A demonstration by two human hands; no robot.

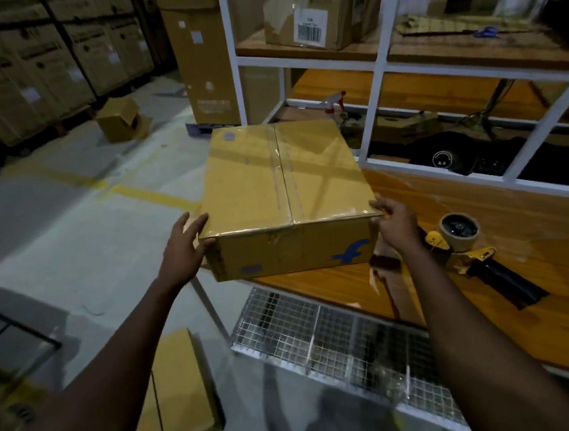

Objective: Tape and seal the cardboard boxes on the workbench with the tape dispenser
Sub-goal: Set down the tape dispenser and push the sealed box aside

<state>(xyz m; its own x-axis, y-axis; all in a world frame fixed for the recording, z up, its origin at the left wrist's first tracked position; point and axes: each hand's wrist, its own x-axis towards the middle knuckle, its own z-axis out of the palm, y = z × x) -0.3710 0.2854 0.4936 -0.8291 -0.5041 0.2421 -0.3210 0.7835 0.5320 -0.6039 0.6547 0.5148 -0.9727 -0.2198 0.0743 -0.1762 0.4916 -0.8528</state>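
Note:
A closed cardboard box (284, 194) with a blue logo on its near side sits at the left end of the wooden workbench (490, 307), partly overhanging the edge. Clear tape runs along its top centre seam. My left hand (186, 244) grips the box's near left corner and my right hand (397, 222) grips its near right corner. The yellow and black tape dispenser (468, 247) lies on the bench just right of my right hand, untouched.
A white-framed shelf (376, 66) with boxes stands behind the bench. A wire mesh basket (339, 341) hangs below the bench's front edge. Another cardboard box (178, 396) sits on the floor at lower left. Stacked cartons line the far left wall.

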